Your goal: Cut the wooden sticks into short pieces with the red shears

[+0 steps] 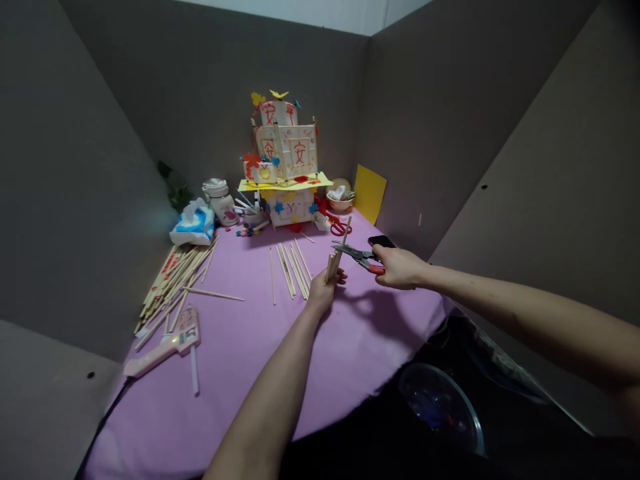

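In front of the model (299, 152), the left hand (321, 291) clasps sticks (331, 268), the right hand (399, 268) grips shears (359, 255); a slip could nick the left, a loose grip scatter sticks.

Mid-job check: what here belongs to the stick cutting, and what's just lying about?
In the job: shears, held sticks, probably the laid-out sticks.
Apparently just lying about: tissue pack, lidded jar, upright yellow sheet, unheld glue gun.

Clock centred on mauve tablecloth (270, 373): white-lidded jar (220, 199), 11 o'clock; tissue packet (194, 227) just beside it; yellow card (369, 194), 1 o'clock; clear tub (471, 413), 4 o'clock.
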### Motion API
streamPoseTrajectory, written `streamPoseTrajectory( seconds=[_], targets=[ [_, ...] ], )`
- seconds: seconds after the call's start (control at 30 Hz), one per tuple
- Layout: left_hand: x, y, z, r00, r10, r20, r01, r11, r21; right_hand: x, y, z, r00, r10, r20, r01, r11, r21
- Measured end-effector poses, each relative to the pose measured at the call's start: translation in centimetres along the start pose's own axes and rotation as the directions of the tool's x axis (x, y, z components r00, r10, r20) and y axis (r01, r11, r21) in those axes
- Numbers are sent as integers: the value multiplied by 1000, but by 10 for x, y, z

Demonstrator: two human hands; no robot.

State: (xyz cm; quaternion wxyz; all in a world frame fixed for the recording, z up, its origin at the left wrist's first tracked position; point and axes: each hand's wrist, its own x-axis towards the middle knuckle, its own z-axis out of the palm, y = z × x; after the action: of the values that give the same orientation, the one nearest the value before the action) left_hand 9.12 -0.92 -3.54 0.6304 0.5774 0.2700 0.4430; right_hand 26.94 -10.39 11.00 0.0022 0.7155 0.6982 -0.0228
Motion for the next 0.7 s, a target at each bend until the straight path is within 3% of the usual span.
streamPoseTrajectory(
  seconds=[0.33, 0.47, 0.7],
  targets=[
    [1, -5, -2, 988, 33, -152, -13, 991, 135, -3, -12, 2, 998, 58, -18, -57, 997, 49],
    [2, -8, -4, 988, 62, -144, -38, 985, 169, -2, -9, 2, 999, 28, -24, -26, 998, 64],
    [2, -12, -4, 994, 11, -113, -6, 999, 49, -1, -4, 4, 999, -13, -38, 16, 995, 97]
  ],
)
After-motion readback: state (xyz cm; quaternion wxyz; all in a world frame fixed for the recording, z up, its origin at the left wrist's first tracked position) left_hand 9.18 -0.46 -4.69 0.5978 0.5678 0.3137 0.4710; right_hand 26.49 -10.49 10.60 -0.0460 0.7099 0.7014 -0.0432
